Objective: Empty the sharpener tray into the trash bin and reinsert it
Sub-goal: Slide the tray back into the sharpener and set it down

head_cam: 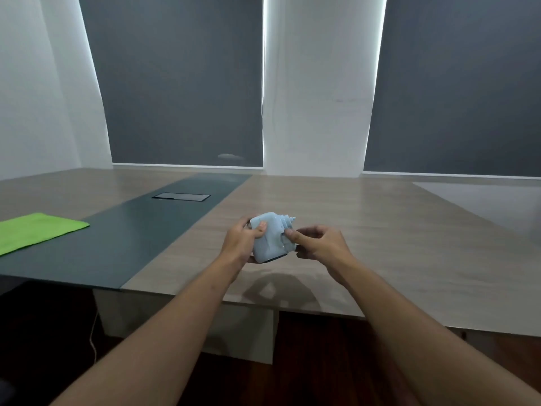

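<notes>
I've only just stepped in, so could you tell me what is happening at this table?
A person holds a light blue sharpener above the wooden table. The left hand grips its body, while the right hand pinches at its side, where the tray seems to sit. Whether the tray is going in or coming out is unclear. A green cloth lies to the left. No trash bin is in view.

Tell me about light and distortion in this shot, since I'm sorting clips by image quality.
Head view: daylight leaks in bright strips beside the dark blinds, the room otherwise dim; the hands cast a soft shadow on the table under the blue sharpener; the wide lens bends the blind edges outward; the left hand and right hand look slightly soft.
</notes>
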The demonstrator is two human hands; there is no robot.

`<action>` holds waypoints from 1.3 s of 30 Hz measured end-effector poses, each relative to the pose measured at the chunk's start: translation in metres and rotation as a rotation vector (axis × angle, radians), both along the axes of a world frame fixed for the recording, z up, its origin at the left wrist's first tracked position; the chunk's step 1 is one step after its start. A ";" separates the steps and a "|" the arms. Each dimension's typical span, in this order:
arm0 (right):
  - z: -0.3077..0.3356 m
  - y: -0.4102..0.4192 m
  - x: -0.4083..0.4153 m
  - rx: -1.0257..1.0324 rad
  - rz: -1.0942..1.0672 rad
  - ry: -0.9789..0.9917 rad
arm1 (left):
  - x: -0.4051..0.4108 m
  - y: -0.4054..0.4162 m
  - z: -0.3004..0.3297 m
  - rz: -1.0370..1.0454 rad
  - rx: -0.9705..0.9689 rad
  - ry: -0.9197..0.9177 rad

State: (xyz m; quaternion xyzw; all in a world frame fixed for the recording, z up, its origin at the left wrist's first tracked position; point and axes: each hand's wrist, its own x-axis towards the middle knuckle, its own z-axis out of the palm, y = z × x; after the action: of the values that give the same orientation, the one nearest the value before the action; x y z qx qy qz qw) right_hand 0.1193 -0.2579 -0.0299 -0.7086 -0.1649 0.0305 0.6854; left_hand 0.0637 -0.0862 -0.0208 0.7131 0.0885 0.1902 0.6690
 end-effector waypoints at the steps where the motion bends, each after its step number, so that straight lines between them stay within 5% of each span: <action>1: 0.001 0.003 -0.005 -0.002 -0.001 -0.015 | -0.004 -0.002 0.002 0.003 -0.005 -0.005; 11: 0.021 0.044 -0.038 -0.050 0.020 0.038 | -0.053 0.025 0.017 0.106 0.088 -0.052; 18: 0.018 0.099 -0.063 -0.185 0.176 0.067 | -0.072 0.072 0.005 0.356 0.277 -0.044; 26: 0.002 0.126 -0.051 -0.238 0.079 -0.045 | -0.062 0.093 -0.016 0.646 0.477 0.062; 39: -0.008 0.069 -0.016 -0.363 -0.116 -0.105 | -0.032 0.092 -0.044 0.707 0.524 0.165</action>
State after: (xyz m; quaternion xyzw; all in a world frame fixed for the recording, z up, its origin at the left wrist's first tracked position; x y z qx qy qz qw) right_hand 0.1038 -0.1893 -0.0374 -0.8296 -0.1510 -0.0167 0.5373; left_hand 0.0315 0.0062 -0.0649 0.7972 0.3287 0.3655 0.3504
